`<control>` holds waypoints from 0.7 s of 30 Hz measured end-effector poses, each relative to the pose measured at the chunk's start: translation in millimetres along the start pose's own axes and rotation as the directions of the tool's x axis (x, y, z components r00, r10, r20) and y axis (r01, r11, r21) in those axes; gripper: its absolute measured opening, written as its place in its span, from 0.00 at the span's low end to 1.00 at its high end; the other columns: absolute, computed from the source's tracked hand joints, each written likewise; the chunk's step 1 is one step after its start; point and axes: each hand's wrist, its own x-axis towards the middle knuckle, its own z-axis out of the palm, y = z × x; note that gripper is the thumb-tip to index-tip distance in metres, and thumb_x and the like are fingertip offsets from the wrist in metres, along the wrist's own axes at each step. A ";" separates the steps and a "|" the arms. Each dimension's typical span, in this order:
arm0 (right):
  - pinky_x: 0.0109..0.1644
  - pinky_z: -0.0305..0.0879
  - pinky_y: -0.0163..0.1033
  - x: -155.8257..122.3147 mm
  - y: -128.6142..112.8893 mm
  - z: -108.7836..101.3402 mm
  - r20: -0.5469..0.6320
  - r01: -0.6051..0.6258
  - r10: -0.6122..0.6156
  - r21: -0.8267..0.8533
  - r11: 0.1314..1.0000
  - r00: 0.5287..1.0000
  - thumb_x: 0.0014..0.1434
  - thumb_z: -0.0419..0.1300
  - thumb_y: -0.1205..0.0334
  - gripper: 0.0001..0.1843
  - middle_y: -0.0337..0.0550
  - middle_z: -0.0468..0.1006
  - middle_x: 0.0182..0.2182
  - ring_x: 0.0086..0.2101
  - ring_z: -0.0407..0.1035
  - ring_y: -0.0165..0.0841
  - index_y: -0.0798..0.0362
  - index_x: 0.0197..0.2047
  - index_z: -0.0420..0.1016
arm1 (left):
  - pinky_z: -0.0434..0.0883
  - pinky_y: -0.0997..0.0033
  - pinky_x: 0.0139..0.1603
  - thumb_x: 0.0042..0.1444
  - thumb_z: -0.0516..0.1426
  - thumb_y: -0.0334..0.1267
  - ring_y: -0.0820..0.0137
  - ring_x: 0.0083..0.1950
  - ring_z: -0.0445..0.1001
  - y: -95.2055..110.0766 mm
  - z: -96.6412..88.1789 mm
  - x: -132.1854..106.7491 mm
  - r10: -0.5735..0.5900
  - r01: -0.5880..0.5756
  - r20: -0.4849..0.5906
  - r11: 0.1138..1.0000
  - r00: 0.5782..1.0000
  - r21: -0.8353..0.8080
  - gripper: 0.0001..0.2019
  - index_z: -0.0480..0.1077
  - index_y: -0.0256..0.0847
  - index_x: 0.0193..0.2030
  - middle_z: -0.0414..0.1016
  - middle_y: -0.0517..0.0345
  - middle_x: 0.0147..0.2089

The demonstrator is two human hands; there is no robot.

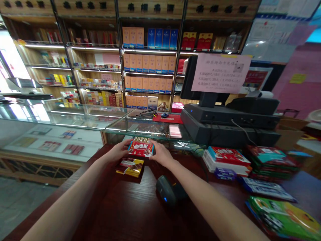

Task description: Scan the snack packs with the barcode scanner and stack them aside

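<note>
My left hand (pixel 119 149) and my right hand (pixel 160 154) both grip a red snack packet (pixel 140 148) with white lettering, one hand on each end, above the far part of a dark wooden counter (pixel 120 207). Just under the packet lie yellow and red snack packets (pixel 131 166) on the counter. Both arms reach forward from the bottom of the view.
A black barcode scanner (pixel 167 194) lies near my right forearm. Stacks of snack packets (pixel 227 159) sit to the right, below a black cash register (pixel 225 124) with a pink paper notice (pixel 220 73). Glass display cases (pixel 75 117) and shelves of boxed goods (pixel 149 67) stand behind.
</note>
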 end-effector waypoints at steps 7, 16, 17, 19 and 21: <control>0.56 0.65 0.50 14.4 10.1 22.7 0.053 -0.006 0.005 0.012 1.000 0.999 0.38 0.77 0.62 0.45 0.51 0.77 0.54 0.54 0.71 0.49 0.48 0.60 0.68 | 0.76 0.56 0.49 0.48 0.61 0.47 0.58 0.50 0.80 -12.0 -8.9 3.4 -0.058 0.058 -0.010 0.997 0.998 -0.042 0.29 0.68 0.39 0.57 0.81 0.48 0.50; 0.52 0.67 0.46 20.6 2.6 31.8 0.143 -0.011 0.026 -0.104 0.995 0.989 0.43 0.74 0.51 0.42 0.53 0.78 0.51 0.52 0.72 0.48 0.50 0.61 0.68 | 0.75 0.60 0.49 0.42 0.64 0.53 0.56 0.49 0.79 -16.1 -16.6 5.6 -0.195 0.197 -0.106 0.980 0.975 0.007 0.35 0.71 0.35 0.56 0.83 0.50 0.47; 0.51 0.67 0.46 21.1 2.7 33.3 0.155 -0.017 0.034 -0.111 0.994 0.987 0.44 0.73 0.50 0.42 0.53 0.78 0.51 0.52 0.72 0.48 0.50 0.61 0.67 | 0.74 0.59 0.50 0.42 0.64 0.53 0.55 0.49 0.79 -16.9 -17.5 6.1 -0.199 0.200 -0.112 0.980 0.974 0.004 0.35 0.71 0.35 0.55 0.83 0.50 0.46; 0.51 0.67 0.46 22.0 4.0 36.5 0.173 -0.029 0.049 -0.115 0.993 0.984 0.46 0.72 0.49 0.41 0.53 0.78 0.51 0.52 0.72 0.48 0.49 0.62 0.67 | 0.74 0.58 0.51 0.41 0.64 0.53 0.55 0.50 0.79 -19.1 -19.5 6.8 -0.202 0.203 -0.121 0.979 0.972 0.003 0.34 0.71 0.36 0.54 0.83 0.51 0.45; 0.51 0.67 0.45 23.3 5.8 39.5 0.184 -0.034 0.053 -0.106 0.994 0.981 0.47 0.71 0.48 0.41 0.53 0.78 0.51 0.52 0.72 0.48 0.49 0.62 0.66 | 0.73 0.58 0.54 0.40 0.65 0.53 0.54 0.51 0.79 -21.5 -21.6 7.4 -0.187 0.190 -0.127 0.982 0.974 0.011 0.34 0.72 0.36 0.53 0.83 0.51 0.45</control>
